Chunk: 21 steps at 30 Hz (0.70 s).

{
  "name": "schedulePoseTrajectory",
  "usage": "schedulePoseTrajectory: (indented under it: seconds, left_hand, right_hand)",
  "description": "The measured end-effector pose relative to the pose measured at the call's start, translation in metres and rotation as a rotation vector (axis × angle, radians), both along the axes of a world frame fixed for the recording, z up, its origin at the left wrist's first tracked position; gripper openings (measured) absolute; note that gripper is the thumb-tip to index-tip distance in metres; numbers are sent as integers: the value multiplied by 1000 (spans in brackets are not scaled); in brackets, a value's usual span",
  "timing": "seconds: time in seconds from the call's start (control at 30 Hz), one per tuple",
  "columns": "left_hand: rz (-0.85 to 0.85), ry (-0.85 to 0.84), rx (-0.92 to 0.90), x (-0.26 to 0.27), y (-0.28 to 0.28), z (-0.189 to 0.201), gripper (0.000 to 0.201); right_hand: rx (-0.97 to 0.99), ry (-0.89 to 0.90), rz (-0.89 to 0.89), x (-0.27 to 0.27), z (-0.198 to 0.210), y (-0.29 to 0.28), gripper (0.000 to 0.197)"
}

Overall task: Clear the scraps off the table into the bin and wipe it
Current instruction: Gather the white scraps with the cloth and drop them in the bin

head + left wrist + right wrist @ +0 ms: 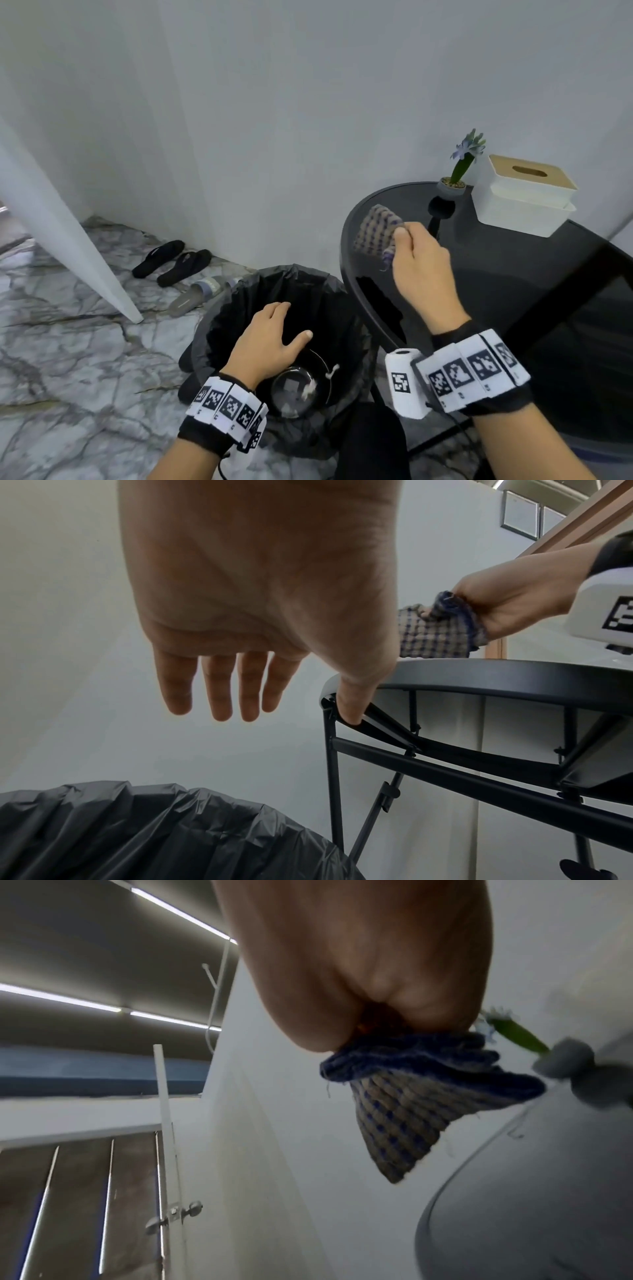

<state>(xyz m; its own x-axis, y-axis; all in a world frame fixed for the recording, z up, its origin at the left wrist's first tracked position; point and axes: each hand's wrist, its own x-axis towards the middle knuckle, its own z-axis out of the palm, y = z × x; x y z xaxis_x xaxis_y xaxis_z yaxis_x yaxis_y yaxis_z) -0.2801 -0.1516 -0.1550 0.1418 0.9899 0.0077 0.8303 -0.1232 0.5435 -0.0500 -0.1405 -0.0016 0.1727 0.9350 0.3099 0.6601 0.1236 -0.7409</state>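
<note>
My right hand (416, 260) pinches a checked blue-and-beige cloth (375, 231) by one edge, and it hangs just over the left part of the round black table (513, 294). The right wrist view shows the same cloth (404, 1118) dangling from my curled fingers. My left hand (270, 337) hovers palm down, fingers straight and empty, over the black-lined bin (239, 294) beside the table. A black bowl (294, 389) and white scraps (330, 371) lie inside the bin. In the left wrist view the left hand (240, 685) hangs above the bin liner (154, 831), near the table rim (479, 674).
At the table's back stand a small potted plant (457, 174) and a white tissue box (524, 193). Slippers (173, 262) lie on the marble floor by the white wall. The table's black frame (445, 772) runs under its top. A white panel edge (85, 253) slants at left.
</note>
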Motion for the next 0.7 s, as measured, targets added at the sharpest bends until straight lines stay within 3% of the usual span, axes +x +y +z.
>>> schedulePoseTrajectory:
  seconds: [0.13,0.3,0.47,0.7]
  left_hand:
    - [-10,-7,-5,4,-2,0,82]
    - [-42,-25,25,16,2,8,83]
    - [-56,-14,52,25,8,16,84]
    - [-69,-11,81,30,6,21,83]
  right_hand:
    - [-41,-202,-7,21,-16,-16,25]
    - [-102,-418,56,8,-57,-40,15]
    - [-125,-401,23,-20,-58,-27,25]
    - [-97,-528,178,-24,-54,-30,39]
